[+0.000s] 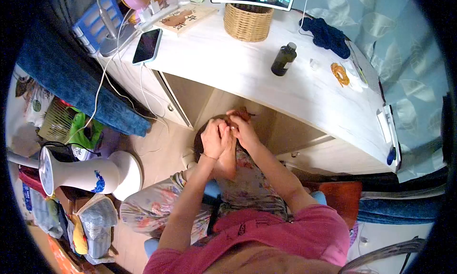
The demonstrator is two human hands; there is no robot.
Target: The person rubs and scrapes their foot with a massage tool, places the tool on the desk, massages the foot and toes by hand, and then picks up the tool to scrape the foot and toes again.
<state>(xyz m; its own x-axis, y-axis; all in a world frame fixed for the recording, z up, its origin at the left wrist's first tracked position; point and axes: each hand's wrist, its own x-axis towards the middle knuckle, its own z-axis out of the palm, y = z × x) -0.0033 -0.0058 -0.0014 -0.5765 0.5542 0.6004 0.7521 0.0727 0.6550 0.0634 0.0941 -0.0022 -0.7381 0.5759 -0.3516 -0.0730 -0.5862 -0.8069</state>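
Clasping a foot [227, 163] at twelve o'clock, the left hand [214, 140] is probably rubbing, next needing steadiness; the right hand [243, 132] is half-curling, hold unclear.

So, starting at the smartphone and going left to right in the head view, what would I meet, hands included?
Smartphone, your left hand, your right hand, dark capped bottle, orange looped band.

The single head-mounted view is directed forward and steeply down, from close before and above the white, flat-topped desk [204, 55].
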